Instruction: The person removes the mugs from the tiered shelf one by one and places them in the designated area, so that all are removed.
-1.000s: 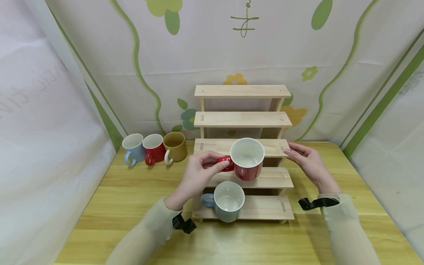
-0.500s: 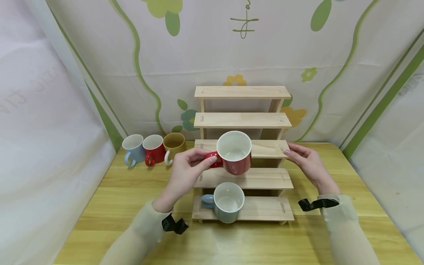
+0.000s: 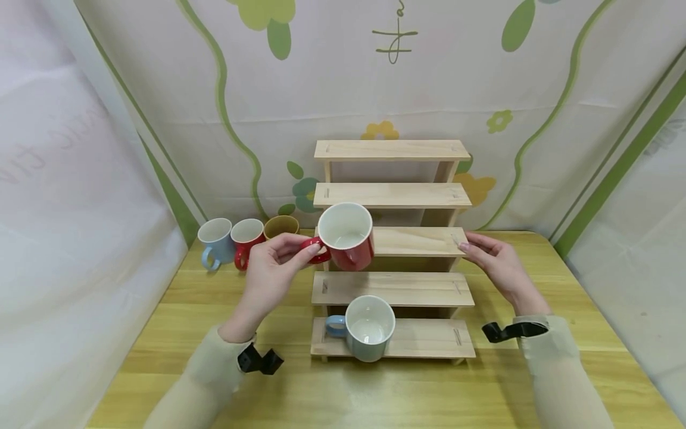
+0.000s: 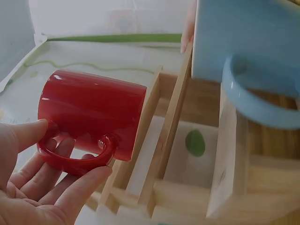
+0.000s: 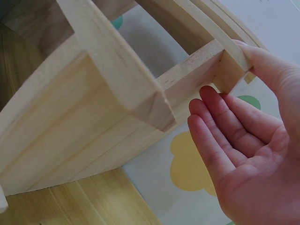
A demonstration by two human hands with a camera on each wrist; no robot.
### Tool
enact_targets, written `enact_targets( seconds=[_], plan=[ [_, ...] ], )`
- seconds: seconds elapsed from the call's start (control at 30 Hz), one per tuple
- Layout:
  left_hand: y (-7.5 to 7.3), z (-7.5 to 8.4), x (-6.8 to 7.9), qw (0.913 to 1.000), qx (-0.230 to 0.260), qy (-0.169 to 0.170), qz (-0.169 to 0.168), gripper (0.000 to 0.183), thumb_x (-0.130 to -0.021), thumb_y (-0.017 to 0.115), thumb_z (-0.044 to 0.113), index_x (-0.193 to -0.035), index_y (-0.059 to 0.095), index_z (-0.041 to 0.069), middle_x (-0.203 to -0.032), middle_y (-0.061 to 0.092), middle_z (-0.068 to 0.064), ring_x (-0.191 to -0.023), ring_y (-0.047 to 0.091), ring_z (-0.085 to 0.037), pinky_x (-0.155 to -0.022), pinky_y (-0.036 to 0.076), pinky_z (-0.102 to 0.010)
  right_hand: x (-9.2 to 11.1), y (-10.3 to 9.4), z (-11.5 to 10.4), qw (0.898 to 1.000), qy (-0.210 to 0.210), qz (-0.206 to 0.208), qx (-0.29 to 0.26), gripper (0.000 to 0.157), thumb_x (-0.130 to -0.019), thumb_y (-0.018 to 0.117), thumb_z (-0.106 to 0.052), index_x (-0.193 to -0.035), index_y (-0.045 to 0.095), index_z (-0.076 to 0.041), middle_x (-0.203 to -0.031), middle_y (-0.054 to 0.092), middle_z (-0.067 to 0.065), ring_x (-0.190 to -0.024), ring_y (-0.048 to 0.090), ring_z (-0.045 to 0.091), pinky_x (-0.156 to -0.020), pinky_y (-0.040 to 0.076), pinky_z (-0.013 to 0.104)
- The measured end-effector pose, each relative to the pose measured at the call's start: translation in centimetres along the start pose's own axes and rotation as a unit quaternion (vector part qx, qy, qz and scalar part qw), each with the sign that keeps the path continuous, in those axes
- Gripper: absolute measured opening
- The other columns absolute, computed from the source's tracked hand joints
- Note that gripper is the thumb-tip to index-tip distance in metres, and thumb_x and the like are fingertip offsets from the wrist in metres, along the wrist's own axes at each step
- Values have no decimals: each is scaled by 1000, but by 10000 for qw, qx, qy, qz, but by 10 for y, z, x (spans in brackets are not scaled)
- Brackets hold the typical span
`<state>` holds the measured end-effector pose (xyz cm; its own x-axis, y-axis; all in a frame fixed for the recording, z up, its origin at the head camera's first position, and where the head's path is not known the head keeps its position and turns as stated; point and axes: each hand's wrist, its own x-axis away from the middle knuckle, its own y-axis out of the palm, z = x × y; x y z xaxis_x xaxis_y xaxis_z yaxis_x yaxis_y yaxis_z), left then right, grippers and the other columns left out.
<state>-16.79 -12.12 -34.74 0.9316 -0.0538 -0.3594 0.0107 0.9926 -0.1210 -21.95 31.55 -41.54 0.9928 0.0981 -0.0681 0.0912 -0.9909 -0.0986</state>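
One red mug (image 3: pixel 348 245), probably stiff, slick and breakable, hangs before the rack (image 3: pixel 396 289) at its left edge; left hand (image 3: pixel 270 271) pinches handle (image 4: pixel 77 165), likely the safest hold; right hand (image 3: pixel 498 267) pinches middle shelf (image 3: pixel 418 240) at right end.

The gripped mug (image 4: pixel 93 108) is red outside, white inside; the white backdrop (image 3: pixel 321 77) bears green vines (image 3: pixel 221 77).

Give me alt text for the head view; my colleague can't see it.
A left hand holds a red mug by its handle before a five-tier wooden stand, whose middle tier the right hand grips. A blue mug stands on the bottom tier; further left, another blue mug, a second red mug and a mustard mug stand on the wooden table.
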Motion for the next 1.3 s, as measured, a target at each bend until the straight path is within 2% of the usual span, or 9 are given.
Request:
enact_targets(
  seconds=[0.23, 0.43, 0.6, 0.7, 0.87, 1.03, 1.17, 1.3],
  plan=[
    [-19, -4, 1, 9993, 176, 126, 318, 19, -90, 80, 6, -105, 73, -4, -98, 76, -14, -89, 74, -28, -77, 62, -39, 1, 2, -1, 10000, 14, 9, -8, 62, -101, 68, -19, -147, 41, 13, -122, 65, -8, -107, 64, 4, -92, 53, 19],
    [-40, -8, 1, 9975, -202, 199, 641, 19, -93, 77, 9, -105, 73, -5, -97, 76, -9, -88, 75, -23, -73, 62, -31, 2, 3, -1, 10000, 34, 25, 3, 63, -101, 68, -20, -146, 41, 14, -120, 65, -8, -106, 65, 4, -93, 53, 22],
    [-53, -14, 0, 9958, -42, 145, 903, 22, -93, 76, 6, -107, 71, -9, -98, 76, -8, -88, 75, -21, -74, 61, -34, 2, 2, -2, 10000, 58, 25, -16, 63, -101, 68, -20, -147, 41, 14, -120, 65, -7, -106, 65, 4, -93, 53, 22],
    [-60, -19, 1, 9940, 119, -2, 1086, 24, -92, 77, 8, -107, 71, -10, -98, 76, -11, -87, 75, -24, -74, 61, -36, 2, 2, -1, 9999, 86, 33, 47, 64, -101, 68, -21, -147, 41, 13, -121, 65, -7, -107, 64, 4, -93, 53, 21],
    [-72, -27, 3, 9882, 90, -287, 1503, 25, -91, 80, 12, -104, 72, -8, -95, 76, -9, -83, 75, -20, -71, 62, -31, 1, 1, -1, 9997, 100, 76, 205, 63, -101, 67, -24, -147, 42, 11, -122, 64, -8, -108, 64, 4, -93, 53, 21],
    [-82, -32, 6, 9804, 364, -428, 1889, 21, -90, 79, 5, -102, 71, -10, -91, 76, -5, -81, 75, -17, -70, 61, -30, 0, 1, -1, 10000, 35, 22, 13, 62, -101, 68, -19, -146, 41, 14, -121, 65, -7, -106, 64, 4, -93, 53, 21],
    [-89, -37, 11, 9756, 498, -559, 2064, 20, -89, 79, 4, -101, 71, -10, -91, 76, -5, -80, 75, -17, -71, 61, -30, 0, 1, -1, 10000, -12, 5, -42, 61, -101, 68, -18, -146, 41, 14, -120, 66, -7, -105, 65, 5, -91, 54, 20],
    [-97, -42, 17, 9742, 392, -719, 2103, 24, -89, 80, 6, -105, 71, -9, -94, 76, -5, -85, 75, -18, -74, 60, -30, 0, 1, -1, 10000, -7, -2, -7, 61, -101, 68, -18, -146, 42, 14, -121, 66, -7, -105, 65, 5, -91, 54, 20]
  ],
)
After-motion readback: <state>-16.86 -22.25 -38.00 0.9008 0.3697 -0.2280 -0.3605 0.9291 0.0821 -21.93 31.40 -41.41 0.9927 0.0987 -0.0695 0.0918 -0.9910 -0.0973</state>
